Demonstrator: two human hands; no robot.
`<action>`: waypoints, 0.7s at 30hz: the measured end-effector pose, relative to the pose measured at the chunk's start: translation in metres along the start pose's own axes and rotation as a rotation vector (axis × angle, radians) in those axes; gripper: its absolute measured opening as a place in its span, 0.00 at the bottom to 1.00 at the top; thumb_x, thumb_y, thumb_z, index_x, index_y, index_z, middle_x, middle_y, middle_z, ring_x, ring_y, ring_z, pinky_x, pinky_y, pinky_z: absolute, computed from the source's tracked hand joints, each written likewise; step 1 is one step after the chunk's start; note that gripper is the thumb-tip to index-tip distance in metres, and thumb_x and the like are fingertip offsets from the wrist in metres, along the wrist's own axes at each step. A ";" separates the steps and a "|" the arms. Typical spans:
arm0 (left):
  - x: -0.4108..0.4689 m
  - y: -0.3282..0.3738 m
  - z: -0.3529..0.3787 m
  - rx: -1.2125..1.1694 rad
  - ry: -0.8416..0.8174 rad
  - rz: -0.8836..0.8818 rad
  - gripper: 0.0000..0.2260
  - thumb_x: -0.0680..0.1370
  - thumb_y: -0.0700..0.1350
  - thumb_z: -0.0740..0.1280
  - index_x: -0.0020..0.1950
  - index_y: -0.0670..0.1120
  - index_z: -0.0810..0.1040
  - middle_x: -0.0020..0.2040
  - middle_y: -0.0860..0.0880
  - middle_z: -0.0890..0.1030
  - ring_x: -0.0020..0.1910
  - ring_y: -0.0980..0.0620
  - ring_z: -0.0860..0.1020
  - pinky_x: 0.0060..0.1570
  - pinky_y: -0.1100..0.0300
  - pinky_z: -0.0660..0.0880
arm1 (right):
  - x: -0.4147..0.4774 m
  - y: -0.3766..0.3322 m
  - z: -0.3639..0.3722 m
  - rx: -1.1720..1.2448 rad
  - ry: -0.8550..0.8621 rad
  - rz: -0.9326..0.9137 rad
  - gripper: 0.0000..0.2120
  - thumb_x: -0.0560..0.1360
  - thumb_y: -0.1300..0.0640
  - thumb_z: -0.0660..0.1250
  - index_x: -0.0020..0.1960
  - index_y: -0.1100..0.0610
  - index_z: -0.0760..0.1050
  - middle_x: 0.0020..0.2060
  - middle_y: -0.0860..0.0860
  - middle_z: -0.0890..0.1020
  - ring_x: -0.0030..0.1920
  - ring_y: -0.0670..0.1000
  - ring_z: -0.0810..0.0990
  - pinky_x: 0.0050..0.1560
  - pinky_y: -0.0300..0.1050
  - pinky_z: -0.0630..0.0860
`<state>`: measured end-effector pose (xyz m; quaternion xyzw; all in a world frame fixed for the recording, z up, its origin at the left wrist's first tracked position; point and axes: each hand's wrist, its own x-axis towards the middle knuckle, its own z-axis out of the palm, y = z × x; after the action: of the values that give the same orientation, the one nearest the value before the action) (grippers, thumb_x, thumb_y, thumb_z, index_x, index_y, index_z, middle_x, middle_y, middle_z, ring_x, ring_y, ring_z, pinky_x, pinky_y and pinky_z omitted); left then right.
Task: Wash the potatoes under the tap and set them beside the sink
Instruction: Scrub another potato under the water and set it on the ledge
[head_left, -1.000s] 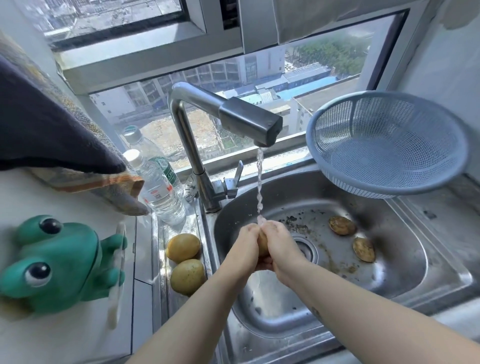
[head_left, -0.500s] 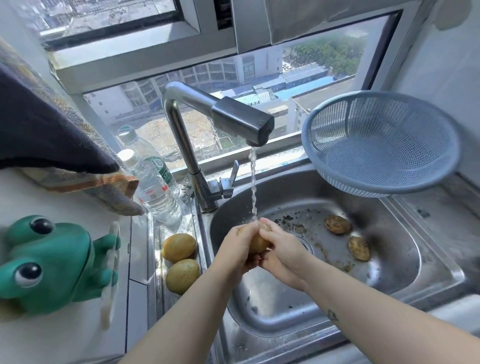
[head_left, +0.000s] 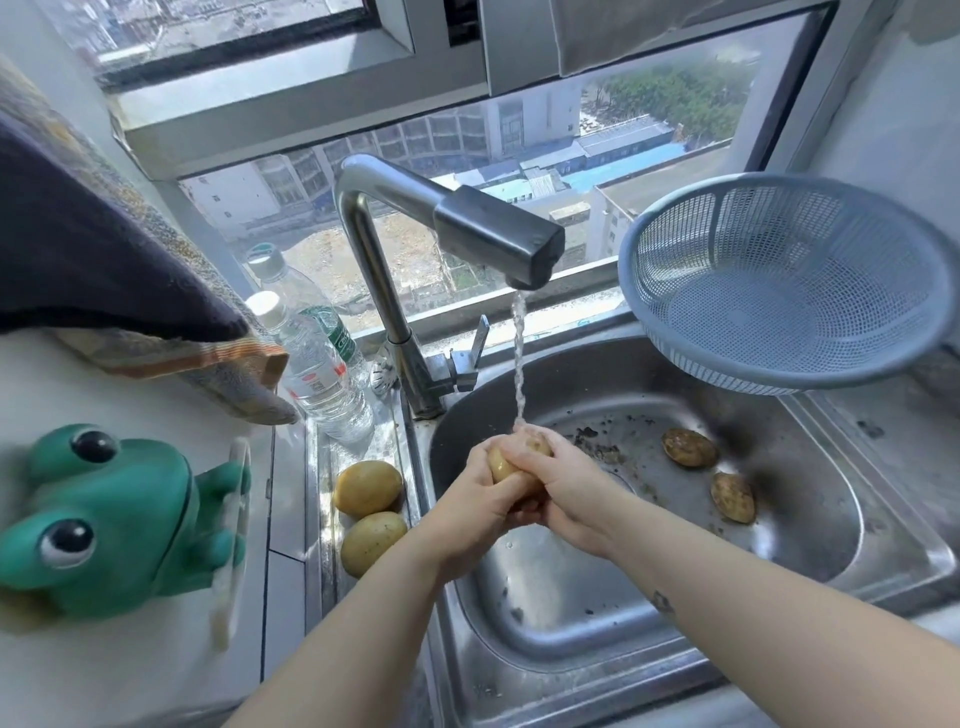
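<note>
Steel tap (head_left: 452, 228) pours water on the potato (head_left: 501, 460) clasped between left hand (head_left: 483, 514) and right hand (head_left: 566, 488) over the middle of the sink (head_left: 883, 519), rolled since a moment ago to bare cleaner skin, so it looks ready to join the two washed potatoes (head_left: 368, 488) on the left edge.

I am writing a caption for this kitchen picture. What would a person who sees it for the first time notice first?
First come the two hands at the centre: the left hand and the right hand grip a potato under the thin stream from the tap, above the steel sink. Next comes the big green frog toy on the counter at the left, then the blue colander at the sink's far right corner.
</note>
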<state>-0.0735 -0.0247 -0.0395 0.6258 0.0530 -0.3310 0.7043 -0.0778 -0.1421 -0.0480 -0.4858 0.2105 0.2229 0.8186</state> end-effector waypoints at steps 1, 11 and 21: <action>-0.001 -0.001 -0.002 -0.021 -0.018 -0.018 0.24 0.77 0.35 0.67 0.69 0.45 0.63 0.52 0.41 0.77 0.37 0.55 0.79 0.42 0.61 0.78 | -0.002 -0.001 -0.002 0.008 -0.040 0.016 0.19 0.77 0.60 0.66 0.65 0.54 0.67 0.58 0.61 0.76 0.49 0.57 0.79 0.43 0.52 0.76; -0.001 -0.002 -0.001 0.150 -0.014 -0.012 0.23 0.77 0.40 0.69 0.68 0.46 0.63 0.53 0.42 0.75 0.37 0.57 0.78 0.40 0.61 0.76 | -0.009 -0.003 -0.008 -0.061 -0.029 0.000 0.18 0.76 0.65 0.65 0.65 0.60 0.68 0.52 0.62 0.77 0.44 0.59 0.77 0.39 0.52 0.77; -0.007 -0.006 0.003 0.271 -0.017 0.008 0.21 0.79 0.41 0.66 0.68 0.47 0.62 0.52 0.44 0.76 0.42 0.53 0.78 0.45 0.58 0.77 | -0.012 0.005 -0.004 -0.107 0.139 -0.028 0.09 0.80 0.54 0.60 0.50 0.56 0.77 0.40 0.57 0.80 0.32 0.53 0.79 0.28 0.44 0.76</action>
<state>-0.0835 -0.0244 -0.0405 0.7127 -0.0008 -0.3376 0.6149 -0.0910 -0.1457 -0.0467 -0.5459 0.2480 0.1881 0.7779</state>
